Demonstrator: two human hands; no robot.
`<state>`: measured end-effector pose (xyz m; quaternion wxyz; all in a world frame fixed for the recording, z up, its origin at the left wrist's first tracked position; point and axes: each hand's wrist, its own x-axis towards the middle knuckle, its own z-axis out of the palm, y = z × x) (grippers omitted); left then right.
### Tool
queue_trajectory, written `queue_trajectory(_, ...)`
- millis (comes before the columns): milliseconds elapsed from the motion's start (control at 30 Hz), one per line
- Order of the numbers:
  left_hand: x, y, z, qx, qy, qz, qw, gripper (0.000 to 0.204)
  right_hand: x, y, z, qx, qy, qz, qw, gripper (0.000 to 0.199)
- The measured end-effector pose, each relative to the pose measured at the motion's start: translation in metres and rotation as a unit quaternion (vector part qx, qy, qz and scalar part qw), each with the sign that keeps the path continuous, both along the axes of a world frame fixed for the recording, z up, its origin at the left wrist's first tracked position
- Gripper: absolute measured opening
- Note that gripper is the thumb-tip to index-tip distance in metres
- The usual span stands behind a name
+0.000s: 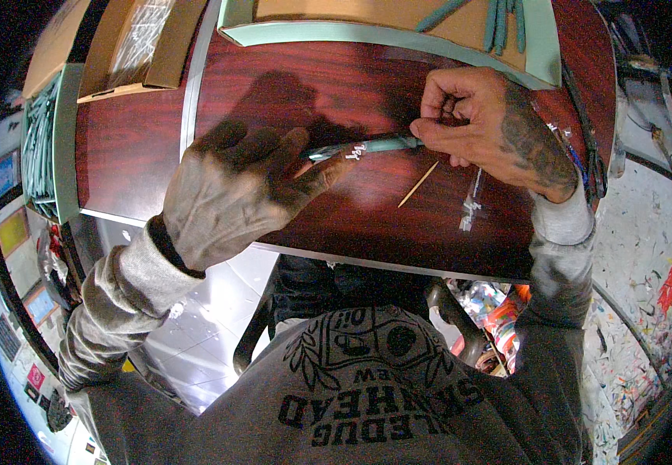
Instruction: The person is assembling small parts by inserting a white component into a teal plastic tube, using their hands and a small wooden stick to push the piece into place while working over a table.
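Teal pen [389, 145] is spanning left hand [231, 190] to right hand [479, 120], over the reddish wood-grain tabletop [351, 225] — each pinching an end; light pressure near its white marking [358, 150] is probably working best.

Pen [389, 144]: slim, straight barrel, dark teal-green, glossy highlights along its length.
White marking: small, toward the pen's left part; too blurred to make out.
Left end: shiny, at the thumb and fingers of the left hand [231, 194].
Right end: at the fingertips of the right hand [499, 128], tip hidden.
Pose: near level, left end slightly lower.
Place: just above frame centre, between both hands.
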<state>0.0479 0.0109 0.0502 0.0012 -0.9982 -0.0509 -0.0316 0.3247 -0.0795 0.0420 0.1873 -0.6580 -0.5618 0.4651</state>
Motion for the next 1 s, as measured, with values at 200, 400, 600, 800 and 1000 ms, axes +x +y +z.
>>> queue_trajectory(200, 0.002, 0.001, 0.007, 0.003, -0.006, -0.003, 1.000, 0.055, 0.005, -0.001, -0.003, 0.010, -0.023, -0.004, 1.000, 0.021)
queue_trajectory(400, 0.002, -0.001, 0.006, 0.014, 0.012, 0.003, 1.000, 0.058, 0.008, -0.006, -0.008, 0.014, -0.009, -0.004, 1.000, 0.021)
queue_trajectory(600, 0.005, 0.000, 0.009, 0.023, 0.024, -0.002, 0.999, 0.060, 0.014, -0.009, -0.015, 0.016, 0.000, -0.007, 1.000, 0.022)
queue_trajectory(800, 0.003, 0.002, 0.010, 0.036, 0.054, -0.013, 0.998, 0.065, 0.016, -0.012, -0.009, -0.001, -0.005, -0.027, 1.000, 0.022)
queue_trajectory(1000, 0.006, -0.003, 0.009, 0.041, 0.054, -0.017, 0.998, 0.068, 0.019, -0.014, -0.011, 0.000, -0.027, -0.024, 0.999, 0.021)
